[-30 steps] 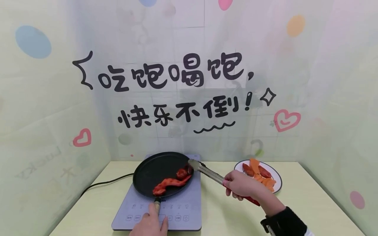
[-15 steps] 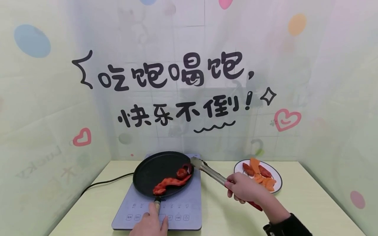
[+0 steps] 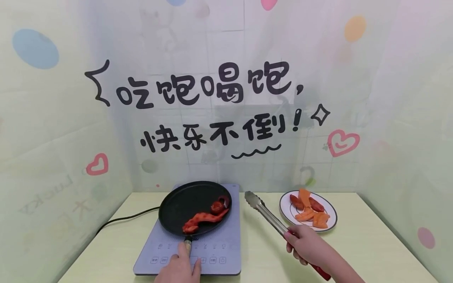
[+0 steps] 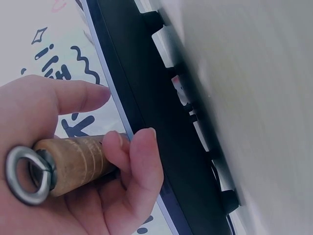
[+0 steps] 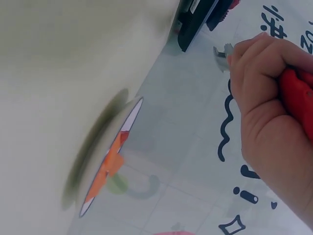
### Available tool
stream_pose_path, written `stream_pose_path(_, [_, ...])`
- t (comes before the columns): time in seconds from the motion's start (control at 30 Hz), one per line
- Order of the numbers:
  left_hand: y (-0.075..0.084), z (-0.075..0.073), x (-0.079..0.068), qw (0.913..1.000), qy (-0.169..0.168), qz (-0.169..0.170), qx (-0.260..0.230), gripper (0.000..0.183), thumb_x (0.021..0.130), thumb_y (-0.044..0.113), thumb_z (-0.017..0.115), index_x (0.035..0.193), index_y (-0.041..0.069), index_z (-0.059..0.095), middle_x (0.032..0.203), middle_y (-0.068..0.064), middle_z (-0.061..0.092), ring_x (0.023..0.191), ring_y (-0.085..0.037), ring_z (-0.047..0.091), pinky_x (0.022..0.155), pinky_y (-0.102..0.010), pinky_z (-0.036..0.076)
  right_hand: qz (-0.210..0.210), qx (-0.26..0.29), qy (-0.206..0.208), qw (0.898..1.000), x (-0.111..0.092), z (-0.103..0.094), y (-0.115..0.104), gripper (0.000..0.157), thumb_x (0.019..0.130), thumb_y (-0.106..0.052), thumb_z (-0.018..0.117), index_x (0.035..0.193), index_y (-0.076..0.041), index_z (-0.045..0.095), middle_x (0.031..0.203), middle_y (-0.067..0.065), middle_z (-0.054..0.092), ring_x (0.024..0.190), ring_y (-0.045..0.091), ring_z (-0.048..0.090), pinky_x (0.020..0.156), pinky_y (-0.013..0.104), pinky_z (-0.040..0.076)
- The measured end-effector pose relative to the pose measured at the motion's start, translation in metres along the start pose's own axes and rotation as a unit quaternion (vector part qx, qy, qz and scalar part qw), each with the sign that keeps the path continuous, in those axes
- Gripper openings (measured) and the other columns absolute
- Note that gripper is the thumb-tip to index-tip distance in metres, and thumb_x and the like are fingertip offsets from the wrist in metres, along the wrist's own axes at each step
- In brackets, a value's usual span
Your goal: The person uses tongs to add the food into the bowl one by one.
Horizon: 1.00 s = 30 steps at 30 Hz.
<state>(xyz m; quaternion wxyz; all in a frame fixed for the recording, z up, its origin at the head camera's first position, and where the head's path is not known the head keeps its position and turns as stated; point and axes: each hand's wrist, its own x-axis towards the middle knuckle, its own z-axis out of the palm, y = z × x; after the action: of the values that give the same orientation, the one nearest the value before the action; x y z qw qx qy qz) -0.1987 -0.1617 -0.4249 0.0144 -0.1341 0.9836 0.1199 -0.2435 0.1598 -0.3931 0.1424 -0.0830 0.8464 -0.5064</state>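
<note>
My left hand [image 3: 179, 264] grips the wooden handle [image 4: 80, 159] of a flat black frying pan [image 3: 184, 202], fingers curled round it. At the pan's right side lie a long, wavy, glossy red piece of food [image 3: 204, 218] and a rounder red piece [image 3: 216, 206] with a dark curl beside it. My right hand [image 3: 308, 244] holds metal tongs [image 3: 271, 218] by their red handles [image 5: 296, 100]. The tongs' tips are to the right of the pan, apart from it, with no food between them. In the right wrist view the hand hides most of the tongs.
Under the pan is a grey induction cooker [image 3: 230, 236], its black cord [image 3: 129, 217] running left. A white dark-rimmed plate [image 3: 287, 215] at the right carries orange slices [image 3: 320, 220] and red pieces [image 3: 316, 204]. A printed curtain [image 3: 177, 165] surrounds the table [image 3: 375, 243] behind and at both sides.
The right hand has drawn back to the right and toward the person, taking the tongs' tips off the pan's right edge. The left hand and the pan have stayed in place.
</note>
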Motion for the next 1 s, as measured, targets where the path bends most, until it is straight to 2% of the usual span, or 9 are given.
stream_pose_path(0.47, [-0.002,0.004,0.001,0.9999,0.012,0.003,-0.001,0.05,0.086,0.042,0.064,0.103,0.003,0.037,0.065,-0.009,0.044,0.049,-0.024,0.047,0.05,-0.039,0.04,0.071,0.049,0.026,0.996,-0.021,-0.003,0.023,0.022,0.102,-0.019,0.047,0.101,0.003,0.054,0.073,0.007,0.058,0.048,0.012,0.043,0.046,0.023,0.038])
stream_pose_path(0.63, [-0.002,0.006,0.002,1.0,0.009,0.001,0.0,0.051,0.086,0.042,0.064,0.102,0.003,0.036,0.066,-0.009,0.045,0.049,-0.024,0.047,0.05,-0.039,0.04,0.08,0.056,0.038,0.994,-0.026,-0.006,0.03,0.024,0.103,-0.019,0.046,0.098,0.003,0.055,0.074,0.007,0.058,0.049,0.013,0.042,0.047,0.025,0.038])
stream_pose_path(0.8, [-0.003,0.005,0.002,0.9999,0.014,0.004,-0.001,0.052,0.086,0.043,0.064,0.104,0.002,0.037,0.066,-0.009,0.045,0.049,-0.024,0.048,0.05,-0.04,0.04,0.086,0.038,0.087,0.992,-0.03,-0.015,0.032,0.023,0.103,-0.017,0.044,0.1,0.003,0.055,0.074,0.008,0.057,0.048,0.013,0.042,0.046,0.024,0.037])
stream_pose_path(1.0, [-0.001,0.004,0.001,0.9998,0.016,0.008,-0.003,0.053,0.085,0.043,0.064,0.106,0.002,0.038,0.066,-0.009,0.045,0.049,-0.024,0.047,0.05,-0.039,0.04,0.09,0.014,0.162,0.983,-0.034,-0.029,0.039,0.02,0.103,-0.012,0.043,0.105,0.005,0.054,0.073,0.01,0.055,0.047,0.014,0.04,0.042,0.024,0.035])
